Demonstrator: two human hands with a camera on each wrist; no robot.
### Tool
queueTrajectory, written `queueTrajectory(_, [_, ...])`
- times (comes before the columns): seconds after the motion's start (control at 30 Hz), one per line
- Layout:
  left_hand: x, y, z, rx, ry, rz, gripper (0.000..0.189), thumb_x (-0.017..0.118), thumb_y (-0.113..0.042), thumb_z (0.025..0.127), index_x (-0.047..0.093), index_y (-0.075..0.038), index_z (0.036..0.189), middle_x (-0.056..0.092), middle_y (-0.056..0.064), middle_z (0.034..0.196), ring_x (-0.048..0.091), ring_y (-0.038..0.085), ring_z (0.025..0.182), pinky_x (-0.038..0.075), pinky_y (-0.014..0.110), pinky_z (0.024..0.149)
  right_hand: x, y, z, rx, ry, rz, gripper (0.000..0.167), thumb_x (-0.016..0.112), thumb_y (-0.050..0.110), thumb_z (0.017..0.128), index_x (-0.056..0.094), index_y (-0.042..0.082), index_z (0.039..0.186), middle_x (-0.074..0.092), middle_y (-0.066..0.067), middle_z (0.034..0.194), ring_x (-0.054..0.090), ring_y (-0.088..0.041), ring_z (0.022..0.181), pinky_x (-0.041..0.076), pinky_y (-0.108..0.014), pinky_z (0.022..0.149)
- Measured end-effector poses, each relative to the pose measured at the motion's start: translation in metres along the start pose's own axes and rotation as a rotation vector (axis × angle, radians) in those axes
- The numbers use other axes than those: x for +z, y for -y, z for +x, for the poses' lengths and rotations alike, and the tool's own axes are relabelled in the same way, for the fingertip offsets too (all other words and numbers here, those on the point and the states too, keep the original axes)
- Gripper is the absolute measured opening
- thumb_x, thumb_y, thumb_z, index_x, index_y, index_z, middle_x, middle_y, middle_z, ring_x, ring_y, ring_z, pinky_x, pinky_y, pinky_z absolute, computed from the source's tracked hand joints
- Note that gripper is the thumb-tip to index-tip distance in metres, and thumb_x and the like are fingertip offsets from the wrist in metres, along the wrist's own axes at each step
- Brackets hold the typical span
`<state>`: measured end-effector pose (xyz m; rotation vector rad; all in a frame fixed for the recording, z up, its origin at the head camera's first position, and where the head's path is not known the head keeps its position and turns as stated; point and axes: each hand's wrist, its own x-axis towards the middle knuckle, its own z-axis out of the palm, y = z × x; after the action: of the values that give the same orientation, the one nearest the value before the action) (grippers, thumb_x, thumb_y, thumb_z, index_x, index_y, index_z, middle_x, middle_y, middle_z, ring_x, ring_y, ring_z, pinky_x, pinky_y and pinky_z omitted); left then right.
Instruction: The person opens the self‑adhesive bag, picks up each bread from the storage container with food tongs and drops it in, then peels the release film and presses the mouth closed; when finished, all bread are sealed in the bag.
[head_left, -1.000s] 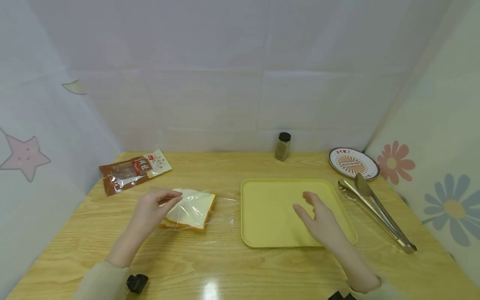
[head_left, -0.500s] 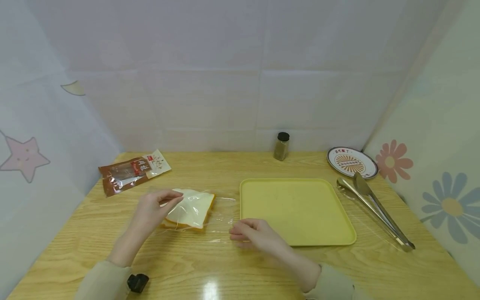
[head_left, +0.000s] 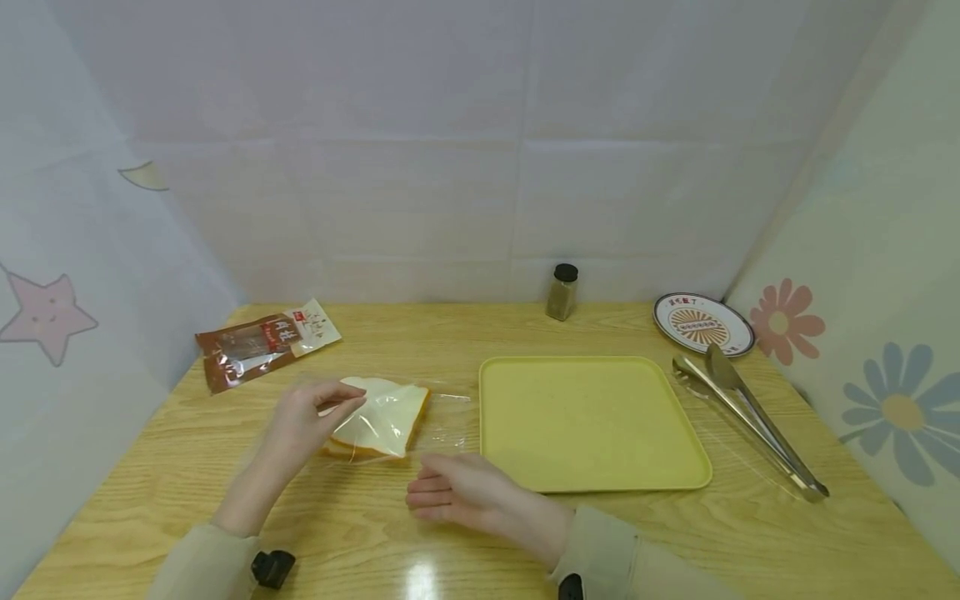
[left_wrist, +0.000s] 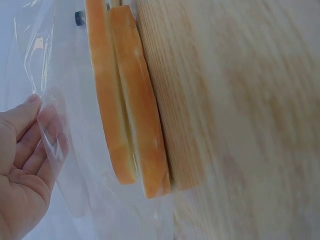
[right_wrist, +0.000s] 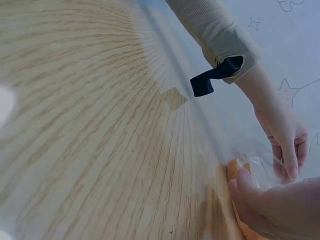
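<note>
Two slices of bread [head_left: 384,417] lie stacked in a clear plastic bag [head_left: 450,423] on the left half of the table. My left hand [head_left: 302,417] pinches the bag's film between thumb and forefinger, above the left side of the bread. The left wrist view shows the film [left_wrist: 42,55] running up from the pinch and the brown crusts [left_wrist: 137,105] side by side under it. My right hand [head_left: 465,492], its fingers loosely bent and holding nothing, is just in front of the bag's near right part, by the yellow tray's near left corner.
A yellow tray [head_left: 592,425] lies right of the bag. Beyond it stand a black-capped spice jar [head_left: 562,293] and a patterned plate [head_left: 703,325]. Metal tongs [head_left: 750,425] lie at the right. A brown food packet [head_left: 262,343] lies at the back left.
My right hand has swept left from over the tray to the front of the bread bag. The left hand keeps its pinch on the bag in the same place.
</note>
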<state>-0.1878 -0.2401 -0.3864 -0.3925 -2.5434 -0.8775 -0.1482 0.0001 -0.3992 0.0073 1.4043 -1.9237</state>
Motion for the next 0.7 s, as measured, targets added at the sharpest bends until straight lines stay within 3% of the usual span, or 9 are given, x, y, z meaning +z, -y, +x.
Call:
queueTrajectory(0.4, [0.003,0.002,-0.002,0.042,-0.044,-0.029,0.009,0.073,-0.003,0.080,0.075,-0.010,0.084,0.073,0.003,0.087,0.065,0.022,0.082,0.060,0.029,0.070,0.010,0.002,0.020,0.004,-0.062,0.041,0.063,0.044,0.033,0.100,0.036,-0.024,0.127,0.055,-0.038,0.118,0.059,-0.043,0.110,0.051,-0.049,0.095])
queueTrajectory(0.57, [0.003,0.003,-0.002,0.045,-0.046,-0.024,0.009,0.073,-0.003,0.079,0.075,-0.009,0.084,0.073,0.003,0.086,0.065,0.021,0.081,0.060,0.027,0.070,0.010,0.003,0.027,0.002,-0.081,0.002,0.049,0.039,0.024,0.102,0.046,-0.021,0.122,0.059,-0.035,0.115,0.062,-0.041,0.106,0.054,-0.047,0.091])
queueTrajectory(0.7, [0.003,0.002,-0.002,0.042,-0.036,-0.014,0.007,0.073,-0.004,0.080,0.075,-0.009,0.085,0.073,0.003,0.086,0.066,0.021,0.081,0.060,0.029,0.071,0.011,0.002,0.030,-0.012,-0.122,-0.020,0.036,0.044,0.012,0.097,0.054,-0.018,0.115,0.062,-0.032,0.110,0.065,-0.038,0.101,0.057,-0.044,0.086])
